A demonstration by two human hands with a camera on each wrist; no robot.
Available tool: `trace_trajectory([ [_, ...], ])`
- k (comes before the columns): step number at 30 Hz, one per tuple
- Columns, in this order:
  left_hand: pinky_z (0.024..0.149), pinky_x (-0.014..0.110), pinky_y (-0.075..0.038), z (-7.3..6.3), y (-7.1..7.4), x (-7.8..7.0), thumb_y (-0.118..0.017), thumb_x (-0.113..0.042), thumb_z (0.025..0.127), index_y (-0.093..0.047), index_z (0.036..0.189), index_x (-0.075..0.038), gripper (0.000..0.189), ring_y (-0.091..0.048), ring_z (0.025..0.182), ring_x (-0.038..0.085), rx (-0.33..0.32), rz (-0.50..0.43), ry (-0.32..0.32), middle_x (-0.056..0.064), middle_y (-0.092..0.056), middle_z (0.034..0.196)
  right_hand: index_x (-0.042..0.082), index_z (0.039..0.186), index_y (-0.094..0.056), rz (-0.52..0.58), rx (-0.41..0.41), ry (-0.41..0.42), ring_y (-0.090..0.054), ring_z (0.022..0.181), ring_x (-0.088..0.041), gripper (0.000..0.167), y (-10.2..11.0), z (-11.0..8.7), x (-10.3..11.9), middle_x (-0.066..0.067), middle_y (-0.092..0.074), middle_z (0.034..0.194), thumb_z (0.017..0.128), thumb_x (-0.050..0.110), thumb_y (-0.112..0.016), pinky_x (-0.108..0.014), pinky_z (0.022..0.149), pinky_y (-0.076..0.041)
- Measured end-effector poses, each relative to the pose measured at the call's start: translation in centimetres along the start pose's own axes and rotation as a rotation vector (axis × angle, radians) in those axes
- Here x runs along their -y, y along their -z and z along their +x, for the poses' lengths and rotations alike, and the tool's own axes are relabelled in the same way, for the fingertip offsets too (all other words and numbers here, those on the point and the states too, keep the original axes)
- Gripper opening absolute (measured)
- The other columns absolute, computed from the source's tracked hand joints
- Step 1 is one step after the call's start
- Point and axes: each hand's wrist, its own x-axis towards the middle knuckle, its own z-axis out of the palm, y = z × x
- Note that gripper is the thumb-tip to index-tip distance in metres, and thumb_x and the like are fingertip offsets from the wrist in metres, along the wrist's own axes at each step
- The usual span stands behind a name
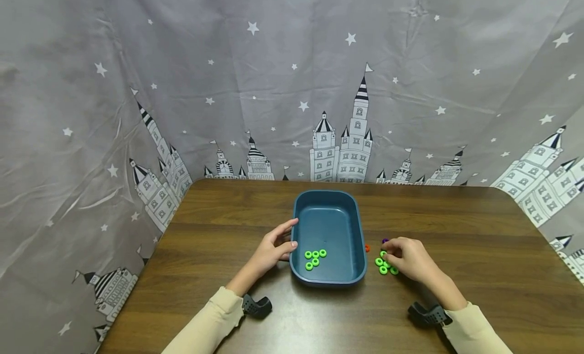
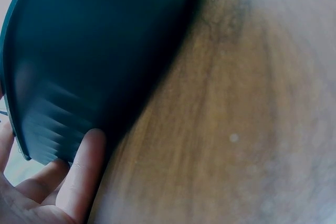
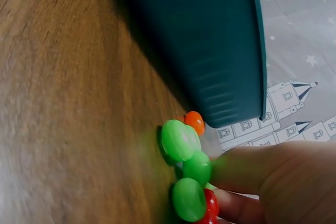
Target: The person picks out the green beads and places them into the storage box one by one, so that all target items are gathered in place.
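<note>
A dark blue-green bin (image 1: 335,275) stands on the table, with several bright green rings (image 1: 305,254) on its floor near the left corner. My left hand (image 1: 270,251) holds its left side, thumb and index fingertips at the rim; the left wrist view shows other fingers along the outer wall (image 2: 105,40). To the bin's right, my right hand (image 1: 412,260) bends over a small group of green rings (image 1: 380,270) and pinches one green ring (image 3: 197,169) between thumb and fingers. A red ring (image 3: 211,203) lies by those fingers, partly hidden.
An orange ring (image 1: 367,248) lies close beside the bin's right wall. Just beyond the right hand is a purple ring (image 1: 385,240). The brown wooden table (image 1: 228,207) ends at a grey curtain (image 1: 283,39) printed with castles and stars.
</note>
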Motion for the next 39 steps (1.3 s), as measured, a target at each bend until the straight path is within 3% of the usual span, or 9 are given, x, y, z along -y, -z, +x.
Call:
trace_trajectory([
  [9, 0.081, 0.039, -0.064, -0.02, -0.02, 0.06, -0.062, -0.009, 0.098, -0.037, 0.158, -0.009, 0.064, -0.051, 0.135, 0.05, 0.003, 0.011, 0.0, 0.032, -0.041, 0.155, 0.009, 0.089, -0.078, -0.012, -0.028, -0.017, -0.05, 0.066, 0.005, 0.009, -0.57, 0.25, -0.04, 0.008, -0.064, 0.073, 0.08, 0.006, -0.077, -0.021, 0.059, -0.044],
  [30, 0.081, 0.037, -0.064, 0.0, -0.12, -0.03, -0.062, -0.008, 0.098, -0.036, 0.158, -0.008, 0.065, -0.05, 0.136, 0.051, 0.011, -0.011, -0.012, 0.032, -0.041, 0.155, 0.006, 0.091, -0.078, -0.025, 0.007, -0.065, -0.05, 0.067, -0.003, 0.011, -0.58, 0.44, 0.41, 0.004, -0.062, 0.074, 0.08, 0.006, -0.078, -0.021, 0.058, -0.042],
  [39, 0.081, 0.038, -0.064, 0.04, -0.08, -0.05, -0.062, -0.009, 0.098, -0.036, 0.158, -0.007, 0.065, -0.05, 0.136, 0.052, 0.013, -0.007, -0.013, 0.032, -0.04, 0.155, 0.008, 0.093, -0.078, -0.042, -0.005, -0.037, -0.055, 0.069, -0.004, 0.012, -0.16, 0.5, 0.5, 0.003, -0.068, 0.078, 0.081, 0.008, -0.079, -0.023, 0.06, -0.046],
])
